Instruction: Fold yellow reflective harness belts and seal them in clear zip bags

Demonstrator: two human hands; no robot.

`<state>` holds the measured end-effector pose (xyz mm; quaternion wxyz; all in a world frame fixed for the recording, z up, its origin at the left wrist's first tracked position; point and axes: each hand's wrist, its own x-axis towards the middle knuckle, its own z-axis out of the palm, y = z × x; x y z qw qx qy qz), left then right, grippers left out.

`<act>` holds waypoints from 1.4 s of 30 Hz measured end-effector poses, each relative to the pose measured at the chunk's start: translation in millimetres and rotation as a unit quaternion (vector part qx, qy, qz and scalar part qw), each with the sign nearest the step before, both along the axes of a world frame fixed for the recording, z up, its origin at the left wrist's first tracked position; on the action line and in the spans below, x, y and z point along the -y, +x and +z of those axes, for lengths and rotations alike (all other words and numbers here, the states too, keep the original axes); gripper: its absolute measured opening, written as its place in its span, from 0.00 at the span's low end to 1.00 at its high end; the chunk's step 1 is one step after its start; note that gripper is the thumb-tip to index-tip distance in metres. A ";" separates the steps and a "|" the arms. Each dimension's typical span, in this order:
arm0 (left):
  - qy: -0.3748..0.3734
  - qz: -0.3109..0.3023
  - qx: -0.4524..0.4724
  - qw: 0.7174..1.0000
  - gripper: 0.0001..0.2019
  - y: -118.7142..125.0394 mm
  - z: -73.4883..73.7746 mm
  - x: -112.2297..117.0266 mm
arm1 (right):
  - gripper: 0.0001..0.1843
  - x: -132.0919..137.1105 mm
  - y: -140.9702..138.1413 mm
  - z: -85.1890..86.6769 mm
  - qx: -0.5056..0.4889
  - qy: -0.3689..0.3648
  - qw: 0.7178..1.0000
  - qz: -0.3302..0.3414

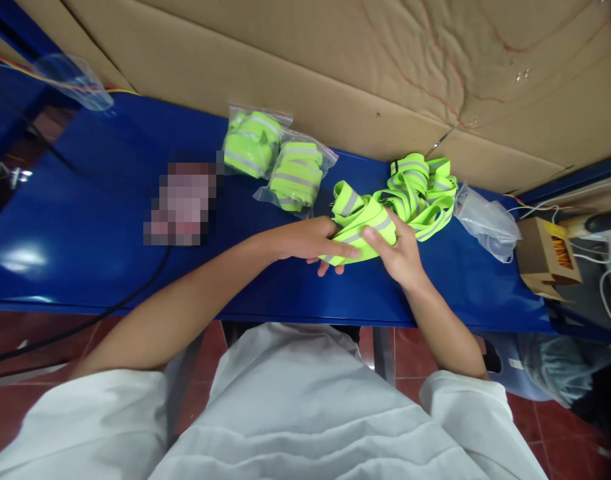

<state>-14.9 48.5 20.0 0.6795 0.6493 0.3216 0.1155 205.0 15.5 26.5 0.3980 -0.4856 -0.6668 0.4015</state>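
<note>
We have a fluorescent yellow strap (359,230) with a grey reflective stripe gathered between both hands over the middle of the blue bench (110,267), nearer its front edge than its back. Our left hand (310,241) grasps the folded end, thumb on top and fingers beneath. Our right hand (401,259) pinches the other side, thumb pressing the layers down. We judge the step in hand to be folding the strap into a flat bundle.

A loose pile of straps (421,190) lies just behind. Two bagged bundles (296,175) sit toward the back edge, and empty clear bags (488,223) lie to the right. The next move calls for keeping the layers pinched so the folds do not spring apart.
</note>
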 end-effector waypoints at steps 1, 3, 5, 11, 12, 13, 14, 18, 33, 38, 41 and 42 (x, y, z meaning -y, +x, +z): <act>0.018 0.020 -0.017 0.999 0.26 0.1 -0.3 -0.3 | 0.29 -0.1 -0.8 -1.6 -0.021 -0.029 0.999 -0.012; 0.047 0.057 -0.038 0.997 0.29 0.6 -0.2 0.0 | 0.29 -2.2 -2.6 -5.3 -0.078 -0.099 0.992 -0.027; 0.054 0.087 -0.024 0.994 0.32 1.9 1.1 1.2 | 0.31 -6.2 -3.8 -8.4 -0.134 -0.166 0.976 -0.033; 0.050 0.100 0.043 0.993 0.27 6.5 2.0 3.1 | 0.35 -18.0 1.4 -6.3 -0.202 -0.223 0.953 -0.044; 0.063 0.099 0.046 0.992 0.27 6.9 0.0 2.3 | 0.35 -19.0 2.6 -6.1 -0.205 -0.227 0.951 -0.043; 0.075 0.098 0.049 0.991 0.26 7.2 -2.7 1.2 | 0.34 -19.7 3.4 -6.5 -0.204 -0.233 0.950 -0.040; 0.083 0.102 0.047 0.990 0.26 7.2 -5.9 -0.2 | 0.35 -20.1 3.8 -7.7 -0.203 -0.239 0.949 -0.037; 0.111 0.240 -0.001 0.964 0.28 6.1 -17.7 -5.3 | 0.35 -18.8 0.0 -17.5 -0.203 -0.190 0.959 -0.059; -0.016 0.233 0.220 0.947 0.34 27.1 -22.9 9.7 | 0.27 -3.4 -11.1 -38.0 -0.055 0.017 0.994 -0.092; -0.014 0.298 0.238 0.924 0.36 32.8 -26.0 16.9 | 0.39 -0.9 -21.4 -42.8 -0.149 -0.080 0.983 -0.066; -0.006 0.351 0.239 0.905 0.34 38.1 -30.8 19.3 | 0.40 3.5 -34.7 -41.0 -0.189 -0.110 0.976 -0.022; -0.009 0.368 0.242 0.898 0.33 39.9 -32.0 19.9 | 0.38 3.6 -37.3 -39.3 -0.164 -0.082 0.983 -0.017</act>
